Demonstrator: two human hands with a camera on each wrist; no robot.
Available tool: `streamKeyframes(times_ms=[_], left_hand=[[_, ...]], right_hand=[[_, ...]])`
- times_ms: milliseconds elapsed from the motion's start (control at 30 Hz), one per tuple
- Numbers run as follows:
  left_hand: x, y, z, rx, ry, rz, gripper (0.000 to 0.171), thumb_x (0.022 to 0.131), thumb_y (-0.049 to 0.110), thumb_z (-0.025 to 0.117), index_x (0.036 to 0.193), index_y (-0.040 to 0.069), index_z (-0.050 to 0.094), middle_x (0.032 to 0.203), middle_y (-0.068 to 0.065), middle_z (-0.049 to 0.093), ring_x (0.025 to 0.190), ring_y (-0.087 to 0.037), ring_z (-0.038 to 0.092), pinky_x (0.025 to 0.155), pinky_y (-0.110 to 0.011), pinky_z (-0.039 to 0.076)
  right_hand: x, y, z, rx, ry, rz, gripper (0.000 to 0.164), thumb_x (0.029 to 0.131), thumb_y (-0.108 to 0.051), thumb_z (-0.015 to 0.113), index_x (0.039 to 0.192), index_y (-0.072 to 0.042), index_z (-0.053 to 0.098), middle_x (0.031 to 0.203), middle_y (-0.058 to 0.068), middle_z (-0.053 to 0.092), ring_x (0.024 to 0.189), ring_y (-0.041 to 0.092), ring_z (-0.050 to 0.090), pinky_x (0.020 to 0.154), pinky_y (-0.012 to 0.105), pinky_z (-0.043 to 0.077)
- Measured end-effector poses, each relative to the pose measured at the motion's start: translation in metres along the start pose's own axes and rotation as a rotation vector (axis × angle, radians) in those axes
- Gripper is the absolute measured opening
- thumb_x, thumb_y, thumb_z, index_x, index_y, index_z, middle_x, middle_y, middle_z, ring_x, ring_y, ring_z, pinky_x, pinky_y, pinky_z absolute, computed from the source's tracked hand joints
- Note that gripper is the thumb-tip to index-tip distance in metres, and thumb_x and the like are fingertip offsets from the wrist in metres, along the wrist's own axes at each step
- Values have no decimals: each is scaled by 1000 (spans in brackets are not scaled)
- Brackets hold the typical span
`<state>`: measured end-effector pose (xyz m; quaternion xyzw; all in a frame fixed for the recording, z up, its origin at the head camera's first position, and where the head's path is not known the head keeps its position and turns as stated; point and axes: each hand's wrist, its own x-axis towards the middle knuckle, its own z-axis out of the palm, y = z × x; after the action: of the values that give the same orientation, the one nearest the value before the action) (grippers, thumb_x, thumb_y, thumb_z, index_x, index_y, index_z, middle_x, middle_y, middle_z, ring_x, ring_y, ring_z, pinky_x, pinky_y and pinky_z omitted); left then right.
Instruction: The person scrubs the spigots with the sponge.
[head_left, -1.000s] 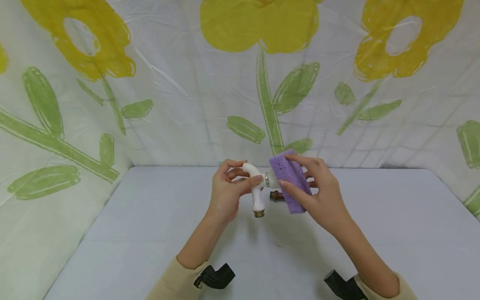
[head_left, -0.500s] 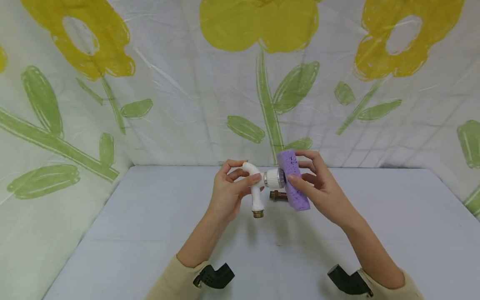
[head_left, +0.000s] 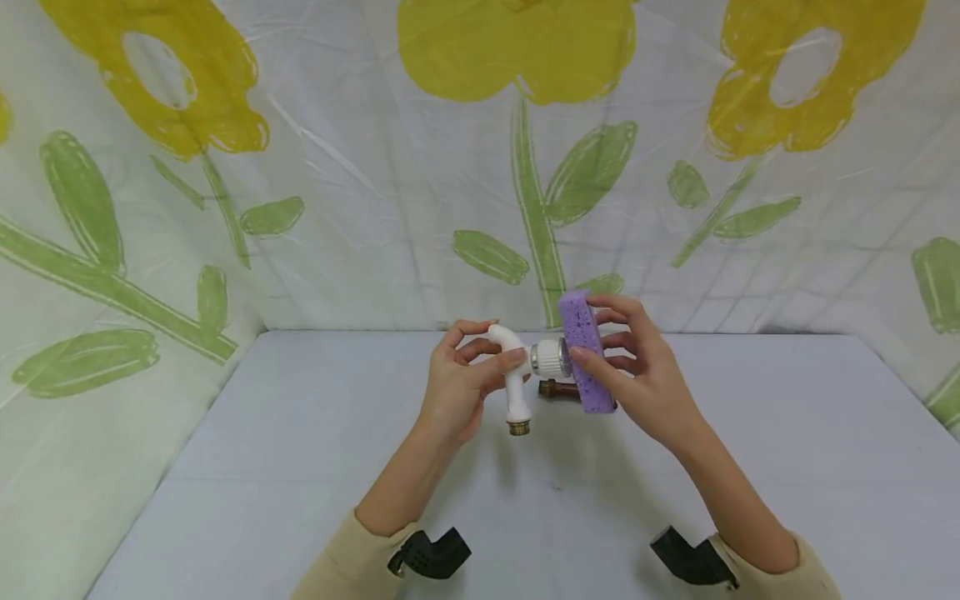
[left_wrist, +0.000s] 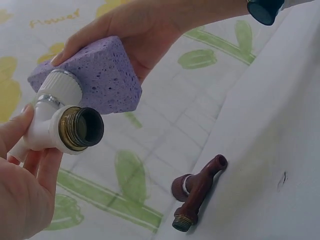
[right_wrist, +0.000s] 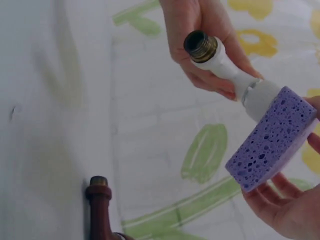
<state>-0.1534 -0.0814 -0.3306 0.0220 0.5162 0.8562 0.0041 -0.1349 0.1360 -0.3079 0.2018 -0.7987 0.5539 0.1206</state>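
Note:
My left hand (head_left: 465,379) grips a white tap (head_left: 516,392) by its body, thumb in front, above the table. The tap's brass threaded end points down, and its ribbed white knob (head_left: 549,358) faces right. In my right hand (head_left: 648,383) is a purple sponge (head_left: 585,354), pinched between thumb and fingers. The sponge's flat face is against the end of the knob. In the left wrist view the sponge (left_wrist: 107,75) covers the knob's far end, and the tap's threaded opening (left_wrist: 82,127) faces the camera.
A brown tap (left_wrist: 197,192) with a threaded end lies on the white table (head_left: 300,433), behind the sponge in the head view. A flower-printed sheet (head_left: 360,208) hangs behind and at the left. Black wrist cameras (head_left: 435,552) sit at both sleeves.
The sponge has turned from slanting across the knob to standing more upright at its end, and has shifted slightly right, uncovering the knob. The left hand and white tap have barely moved.

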Motion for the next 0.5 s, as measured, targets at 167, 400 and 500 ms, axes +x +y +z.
streamKeyframes(times_ms=[167, 400, 500], left_hand=[[1, -1, -1, 0, 15, 2, 37, 87, -20, 69, 113, 4, 59, 82, -4, 67, 72, -18, 70, 67, -33, 66], [-1, 1, 0, 0, -36, -33, 43, 88, -20, 68, 123, 3, 58, 82, -2, 67, 73, -17, 70, 71, -35, 67], [-2, 1, 1, -1, -39, -46, 44, 89, -19, 67, 126, 3, 58, 83, -3, 67, 75, -17, 70, 72, -35, 67]], right_hand=[[-1, 0, 1, 0, -16, -17, 61, 96, -3, 74, 150, -16, 49, 132, 11, 56, 104, 15, 66, 86, 17, 58], [0, 4, -1, -13, 33, -28, 60, 97, -2, 72, 151, -14, 48, 134, 11, 55, 104, 12, 65, 86, 14, 57], [1, 7, -3, -25, 42, -18, 59, 98, -3, 72, 151, -15, 49, 132, 11, 56, 103, 11, 65, 86, 14, 57]])
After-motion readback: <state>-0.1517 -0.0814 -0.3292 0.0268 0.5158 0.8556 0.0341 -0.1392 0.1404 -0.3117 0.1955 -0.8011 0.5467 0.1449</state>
